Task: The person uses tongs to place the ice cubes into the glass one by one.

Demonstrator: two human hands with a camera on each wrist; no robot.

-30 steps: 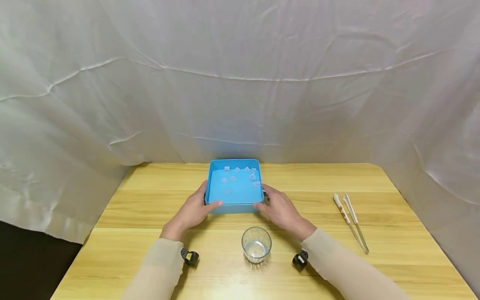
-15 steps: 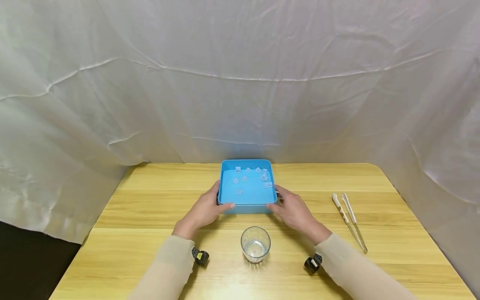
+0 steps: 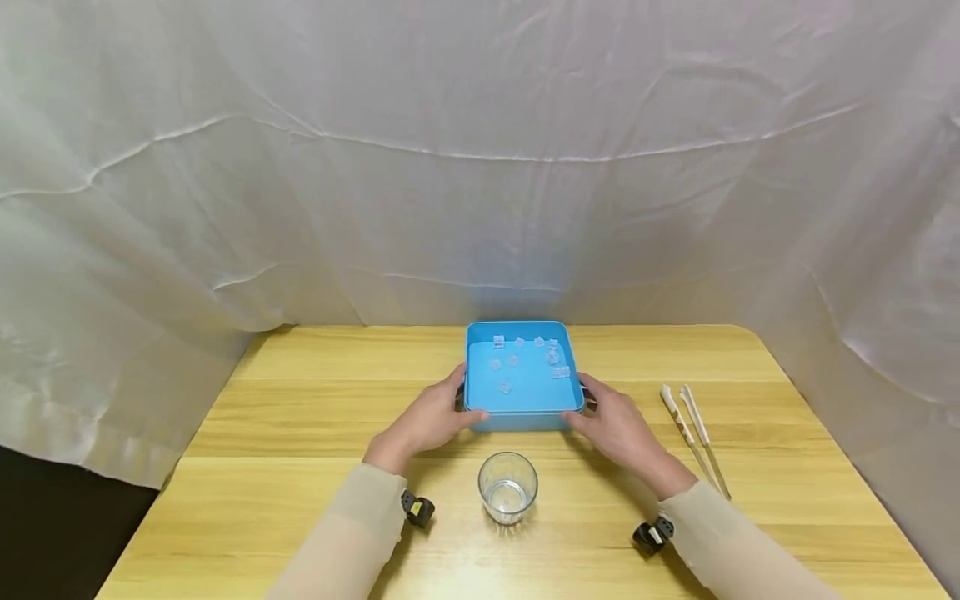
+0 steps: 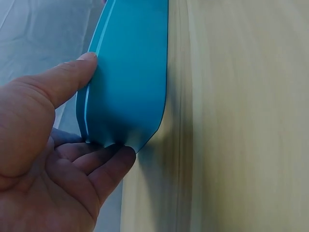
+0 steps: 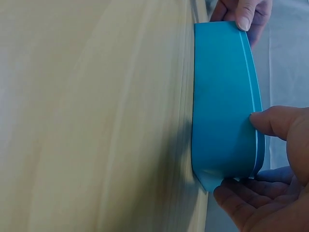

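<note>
Overhead, clear cubes (image 3: pixel 525 360) visible inside blue tin (image 3: pixel 522 420); wrist views show only both hands (image 3: pixel 525 421) gripping its walls.

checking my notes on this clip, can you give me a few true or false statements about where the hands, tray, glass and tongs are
1. Both hands grip the blue tray, the left hand on its left side, the right hand on its right. True.
2. The glass stands inside the tray. False: it stands on the table, nearer the person than the tray.
3. The tongs lie on the table to the right of the right hand, untouched. True.
4. The tray holds nothing. False: small clear cubes lie in it.
</note>
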